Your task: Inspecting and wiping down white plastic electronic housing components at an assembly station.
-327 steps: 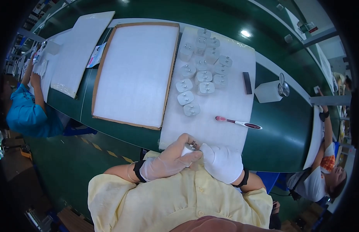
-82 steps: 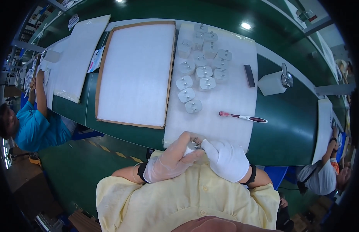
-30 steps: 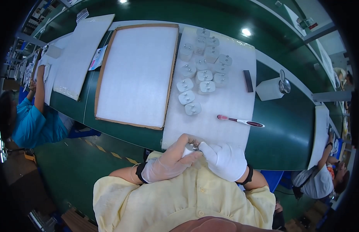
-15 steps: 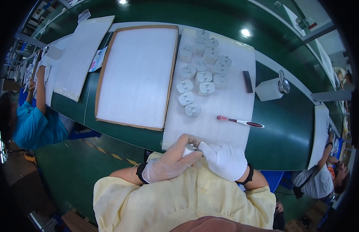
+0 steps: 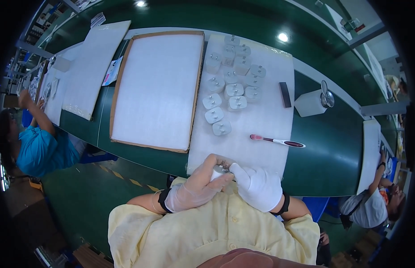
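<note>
My left hand [image 5: 199, 181], in a thin see-through glove, is closed round a white plug adapter [image 5: 217, 173] close to my chest. Metal pins show at the adapter's top, beside the left fingertips. My right hand [image 5: 259, 186] wears a white cloth glove, and its closed fingertips press on the adapter at the pins; whether they also pinch something small is hidden. Beyond my hands, several similar plug adapters [image 5: 221, 127] stand pins up in loose rows on a white foam sheet [image 5: 265, 120].
On the foam sheet lie a red-and-white toothbrush [image 5: 279, 141] and a dark narrow block [image 5: 285, 94]. A white pump bottle [image 5: 310, 103] stands to the right. Left of the sheet is a shallow cardboard tray [image 5: 112, 107] with a white lining. Co-workers sit at both sides.
My hands stay almost in place, both still at the plug adapter. At the far left, a co-worker's arm has moved up and outward.
</note>
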Motion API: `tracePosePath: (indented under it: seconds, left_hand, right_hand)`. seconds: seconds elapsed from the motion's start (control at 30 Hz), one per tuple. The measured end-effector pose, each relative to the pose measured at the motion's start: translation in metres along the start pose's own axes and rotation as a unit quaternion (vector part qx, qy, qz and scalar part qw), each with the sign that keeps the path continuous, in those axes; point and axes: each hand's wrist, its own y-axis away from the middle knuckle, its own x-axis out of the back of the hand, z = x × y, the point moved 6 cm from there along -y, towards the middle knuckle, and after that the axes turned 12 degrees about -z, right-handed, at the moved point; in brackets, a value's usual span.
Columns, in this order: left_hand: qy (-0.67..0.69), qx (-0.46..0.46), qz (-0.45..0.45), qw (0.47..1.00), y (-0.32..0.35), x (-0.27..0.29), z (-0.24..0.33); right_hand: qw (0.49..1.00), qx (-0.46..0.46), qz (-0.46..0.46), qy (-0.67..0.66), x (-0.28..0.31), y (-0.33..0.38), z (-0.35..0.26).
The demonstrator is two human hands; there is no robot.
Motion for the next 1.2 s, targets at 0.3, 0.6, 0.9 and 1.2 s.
tracePosePath:
  seconds: [0.3,0.6,0.9,1.2]
  left_hand:
    - [-0.035,0.002,-0.004,0.999,0.001,0.000,0.005]
    - [0.000,-0.001,-0.002,1.000,0.000,-0.001,0.001]
    - [0.015,0.013,-0.010,1.000,0.001,-0.002,0.000]
    - [0.028,0.001,0.005,1.000,-0.003,-0.001,0.003]
  right_hand:
    - [0.995,0.012,-0.081,-0.050,-0.007,0.000,0.007]
    - [1.000,-0.006,-0.010,-0.003,-0.003,0.000,0.001]
    - [0.996,0.013,-0.067,-0.050,-0.003,0.000,0.007]
    - [0.998,-0.019,-0.033,-0.041,-0.009,0.000,0.005]
